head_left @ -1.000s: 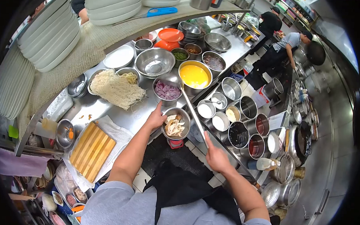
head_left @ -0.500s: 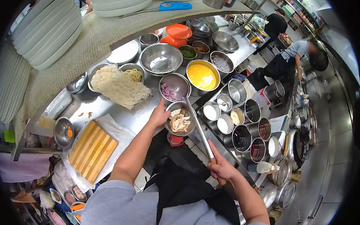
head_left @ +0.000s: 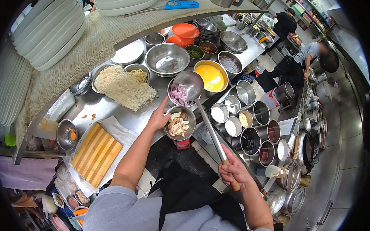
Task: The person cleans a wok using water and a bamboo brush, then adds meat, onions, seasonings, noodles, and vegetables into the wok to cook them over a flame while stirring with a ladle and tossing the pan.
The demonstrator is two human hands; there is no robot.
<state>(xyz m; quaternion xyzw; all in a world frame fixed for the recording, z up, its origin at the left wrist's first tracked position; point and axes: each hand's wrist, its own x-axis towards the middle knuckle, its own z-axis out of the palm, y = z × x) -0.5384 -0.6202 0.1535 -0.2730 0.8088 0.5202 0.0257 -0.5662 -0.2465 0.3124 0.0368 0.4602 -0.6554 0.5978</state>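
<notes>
My right hand [head_left: 234, 172] is closed round the wooden end of a long-handled ladle [head_left: 209, 126]. The ladle's round metal cup is over the right part of a steel bowl of sliced purple onion [head_left: 179, 94], hiding some of it; whether they touch I cannot tell. At the counter's near edge my left hand [head_left: 157, 118] grips the left rim of a small steel bowl [head_left: 167, 130] with the thumb, its index finger stretched towards the onion bowl. Pale sliced pieces, perhaps meat or mushroom, and a brown lump [head_left: 179, 124] lie in that bowl.
Dry noodles [head_left: 123, 85] and a pot of yellow liquid egg [head_left: 211, 77] flank the onion. A striped cutting board [head_left: 96, 155] lies left; seasoning pots [head_left: 249, 141] stand right. Stacked plates [head_left: 49, 29] sit on the shelf above. Two people work at the back right.
The ladle's cup has shifted right and seems raised, uncovering more onion. The small bowl has moved slightly left and down with my left hand. My right hand has moved a little right.
</notes>
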